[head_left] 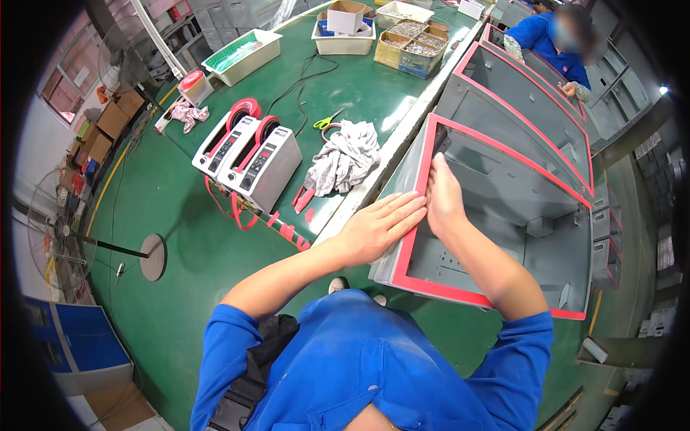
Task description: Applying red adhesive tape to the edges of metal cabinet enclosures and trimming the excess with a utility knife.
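Note:
A grey metal box [503,208] with an open front stands at my right, red tape [460,290] running around its rim. My left hand [381,228] lies flat against the outer side of the left rim, fingers stretched together and touching the red tape. On the inner side of that same rim my right hand [444,194] is held edge-on with straight fingers. The two hands meet across the rim, and neither grips a loose object. Part of the tape under them is hidden.
Two tape dispensers [269,161], a grey rag [345,154] and green-handled scissors [327,120] sit on the green table [338,79]. Red tape strips [286,230] hang at its near edge. More red-rimmed boxes [517,108] stand beyond, beside a person in blue [535,32]. A fan [61,230] stands left.

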Action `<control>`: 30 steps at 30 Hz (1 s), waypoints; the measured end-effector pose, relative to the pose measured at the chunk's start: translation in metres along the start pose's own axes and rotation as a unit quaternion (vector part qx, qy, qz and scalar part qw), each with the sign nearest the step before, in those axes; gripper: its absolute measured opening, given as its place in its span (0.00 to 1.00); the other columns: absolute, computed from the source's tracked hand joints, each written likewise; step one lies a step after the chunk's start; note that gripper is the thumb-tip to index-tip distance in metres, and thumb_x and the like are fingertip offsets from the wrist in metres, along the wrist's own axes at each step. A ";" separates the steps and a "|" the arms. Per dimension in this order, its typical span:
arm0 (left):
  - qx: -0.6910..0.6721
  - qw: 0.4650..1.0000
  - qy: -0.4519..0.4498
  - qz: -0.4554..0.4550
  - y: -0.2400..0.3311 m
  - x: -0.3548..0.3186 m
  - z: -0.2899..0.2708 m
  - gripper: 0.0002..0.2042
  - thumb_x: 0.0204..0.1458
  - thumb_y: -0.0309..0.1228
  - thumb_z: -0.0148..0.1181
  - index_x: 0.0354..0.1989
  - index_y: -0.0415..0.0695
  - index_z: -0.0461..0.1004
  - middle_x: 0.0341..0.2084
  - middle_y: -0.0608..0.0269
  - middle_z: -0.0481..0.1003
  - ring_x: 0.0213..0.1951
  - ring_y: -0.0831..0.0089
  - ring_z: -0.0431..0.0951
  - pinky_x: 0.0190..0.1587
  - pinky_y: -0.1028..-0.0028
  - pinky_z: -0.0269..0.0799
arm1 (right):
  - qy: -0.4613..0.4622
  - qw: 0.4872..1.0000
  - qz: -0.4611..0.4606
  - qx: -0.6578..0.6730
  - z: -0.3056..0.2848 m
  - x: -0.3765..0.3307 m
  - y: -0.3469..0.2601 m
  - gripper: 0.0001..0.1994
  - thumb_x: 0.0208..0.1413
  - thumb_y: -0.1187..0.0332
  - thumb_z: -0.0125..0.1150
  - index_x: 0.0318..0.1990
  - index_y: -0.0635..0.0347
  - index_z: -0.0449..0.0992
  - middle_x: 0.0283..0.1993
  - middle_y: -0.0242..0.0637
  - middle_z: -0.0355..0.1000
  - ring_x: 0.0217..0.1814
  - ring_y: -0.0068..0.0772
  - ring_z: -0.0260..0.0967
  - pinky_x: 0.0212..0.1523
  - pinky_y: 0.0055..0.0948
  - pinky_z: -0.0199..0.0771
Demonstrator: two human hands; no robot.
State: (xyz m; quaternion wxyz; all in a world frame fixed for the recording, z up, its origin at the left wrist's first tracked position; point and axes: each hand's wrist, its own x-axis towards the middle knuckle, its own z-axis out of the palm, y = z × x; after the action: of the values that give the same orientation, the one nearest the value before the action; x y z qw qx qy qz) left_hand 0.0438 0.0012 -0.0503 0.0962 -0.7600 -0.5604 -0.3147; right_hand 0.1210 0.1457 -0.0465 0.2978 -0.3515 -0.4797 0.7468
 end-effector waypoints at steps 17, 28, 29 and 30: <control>0.087 0.992 -0.062 -0.064 -0.126 0.098 0.056 0.25 0.48 0.24 0.42 0.58 0.36 0.51 0.59 0.49 0.53 0.61 0.60 0.53 0.60 0.70 0.51 | -0.017 0.905 -0.268 -0.330 -0.026 -0.001 -0.044 0.23 0.60 0.56 0.36 0.55 0.65 0.58 0.56 0.50 0.60 0.60 0.42 0.56 0.58 0.31 0.53; 0.059 0.996 -0.066 -0.018 -0.068 0.054 0.035 0.23 0.49 0.25 0.41 0.56 0.33 0.54 0.57 0.44 0.53 0.61 0.57 0.52 0.60 0.65 0.50 | -0.095 0.730 -0.451 -0.505 0.002 0.092 -0.056 0.25 0.56 0.55 0.43 0.51 0.68 0.63 0.55 0.52 0.60 0.61 0.49 0.53 0.59 0.37 0.51; 0.038 0.997 -0.074 -0.008 -0.048 0.039 0.027 0.23 0.49 0.24 0.41 0.55 0.32 0.54 0.57 0.44 0.53 0.61 0.56 0.51 0.60 0.65 0.50 | -0.107 0.702 -0.454 -0.538 0.005 0.098 -0.054 0.26 0.57 0.52 0.41 0.52 0.67 0.62 0.56 0.51 0.58 0.63 0.48 0.49 0.61 0.37 0.47; 0.007 0.996 -0.087 -0.013 -0.028 0.027 0.017 0.24 0.48 0.23 0.43 0.56 0.32 0.53 0.58 0.44 0.51 0.61 0.56 0.50 0.60 0.65 0.50 | -0.116 0.653 -0.462 -0.589 0.010 0.106 -0.047 0.25 0.57 0.53 0.42 0.53 0.66 0.62 0.57 0.50 0.58 0.63 0.46 0.49 0.61 0.37 0.47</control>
State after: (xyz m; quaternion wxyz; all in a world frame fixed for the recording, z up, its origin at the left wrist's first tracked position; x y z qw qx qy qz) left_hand 0.0293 0.0407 -0.0536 0.0484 -0.7761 -0.5791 -0.2449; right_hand 0.0573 0.2401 -0.0257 0.2767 -0.0969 -0.9499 0.1084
